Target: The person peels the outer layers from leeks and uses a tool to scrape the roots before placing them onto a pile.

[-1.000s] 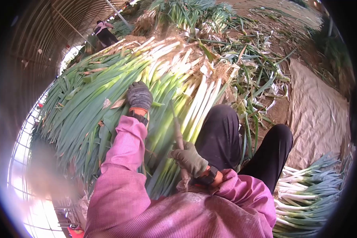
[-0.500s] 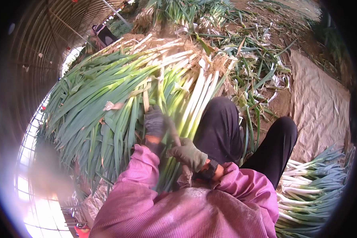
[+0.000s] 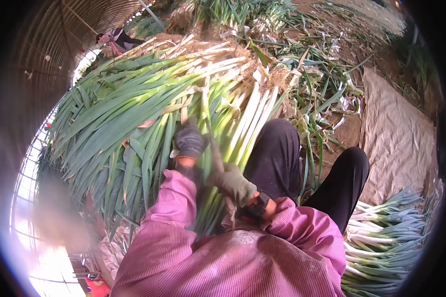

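Note:
A big heap of long green onions [image 3: 134, 109] lies in front of me, white stalks toward my knees. My left hand [image 3: 190, 140], in a dark grey glove, is closed around a few stalks in the heap. My right hand [image 3: 233, 184], in an olive glove, grips a brown stick-like tool [image 3: 216, 157] that points up into the heap next to my left hand. My black-trousered knees [image 3: 277, 158] sit just right of the heap.
Loose onion leaves and roots [image 3: 312, 74] litter the soil behind. A tan tarp [image 3: 396, 133] lies at the right, with another onion bundle [image 3: 386, 237] by my right side. Another person [image 3: 115, 38] works at the far upper left under the curved greenhouse frame.
My left hand came down from the top of the green leaves to the stalks beside my right hand and closed on them. My right hand stayed put with the tool.

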`<state>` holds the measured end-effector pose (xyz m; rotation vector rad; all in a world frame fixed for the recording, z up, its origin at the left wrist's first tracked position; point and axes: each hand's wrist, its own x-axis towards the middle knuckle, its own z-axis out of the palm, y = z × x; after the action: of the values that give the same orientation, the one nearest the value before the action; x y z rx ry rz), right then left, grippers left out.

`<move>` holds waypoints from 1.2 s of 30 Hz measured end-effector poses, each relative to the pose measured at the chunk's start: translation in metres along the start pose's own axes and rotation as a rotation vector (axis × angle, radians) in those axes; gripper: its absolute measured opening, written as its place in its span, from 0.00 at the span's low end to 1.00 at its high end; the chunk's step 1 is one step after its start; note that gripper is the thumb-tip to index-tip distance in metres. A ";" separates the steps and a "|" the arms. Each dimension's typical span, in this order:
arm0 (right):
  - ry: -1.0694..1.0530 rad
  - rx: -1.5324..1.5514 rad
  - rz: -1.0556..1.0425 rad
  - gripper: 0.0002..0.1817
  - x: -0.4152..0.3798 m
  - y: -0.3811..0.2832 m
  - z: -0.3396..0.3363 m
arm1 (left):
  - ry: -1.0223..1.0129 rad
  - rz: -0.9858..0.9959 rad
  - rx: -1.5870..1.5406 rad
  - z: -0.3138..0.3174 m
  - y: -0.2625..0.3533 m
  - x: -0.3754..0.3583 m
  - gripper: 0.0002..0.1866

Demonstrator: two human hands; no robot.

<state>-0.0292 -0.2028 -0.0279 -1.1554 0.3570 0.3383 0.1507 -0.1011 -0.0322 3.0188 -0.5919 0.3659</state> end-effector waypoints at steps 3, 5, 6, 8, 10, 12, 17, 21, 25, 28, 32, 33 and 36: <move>0.006 0.054 -0.031 0.18 0.009 0.011 0.003 | -0.017 0.047 -0.003 -0.014 0.005 -0.011 0.30; 0.002 0.114 -0.035 0.18 0.008 0.011 0.001 | -0.037 0.102 0.012 -0.002 0.006 -0.031 0.25; 0.004 0.150 -0.016 0.17 0.001 0.005 -0.001 | -0.022 0.147 -0.001 0.002 0.003 -0.046 0.25; 0.027 0.181 -0.009 0.17 -0.003 0.003 0.000 | 0.007 0.239 -0.033 0.007 -0.001 -0.074 0.25; 0.070 0.170 -0.034 0.18 -0.003 0.004 0.001 | -0.018 0.238 -0.051 0.000 -0.004 -0.093 0.25; 0.052 0.190 -0.025 0.18 -0.008 0.006 0.006 | -0.037 0.232 -0.052 -0.002 -0.013 -0.111 0.25; 0.057 0.162 0.002 0.18 0.001 0.023 0.012 | -0.136 0.218 0.048 0.009 -0.047 -0.150 0.21; 0.084 0.170 -0.037 0.17 -0.001 0.028 0.017 | -0.209 0.189 -0.031 -0.007 -0.050 -0.169 0.18; 0.036 0.149 -0.050 0.17 -0.006 0.042 0.027 | -0.167 0.115 -0.156 -0.002 -0.056 -0.165 0.20; 0.105 0.126 -0.071 0.17 -0.011 0.037 0.030 | -0.035 0.126 -0.372 0.020 -0.063 -0.140 0.19; 0.068 0.105 -0.022 0.18 -0.012 0.032 0.029 | -0.242 0.063 -0.869 0.000 -0.046 -0.101 0.15; 0.079 0.100 -0.018 0.19 -0.013 0.025 0.028 | -0.261 0.010 -0.977 -0.004 -0.041 -0.100 0.12; 0.118 0.146 -0.054 0.19 0.007 0.023 0.028 | -0.111 0.505 -0.431 0.017 -0.064 -0.099 0.13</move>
<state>-0.0305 -0.1675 -0.0399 -1.0418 0.4462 0.1937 0.0898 -0.0068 -0.0718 2.4599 -1.2611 0.0663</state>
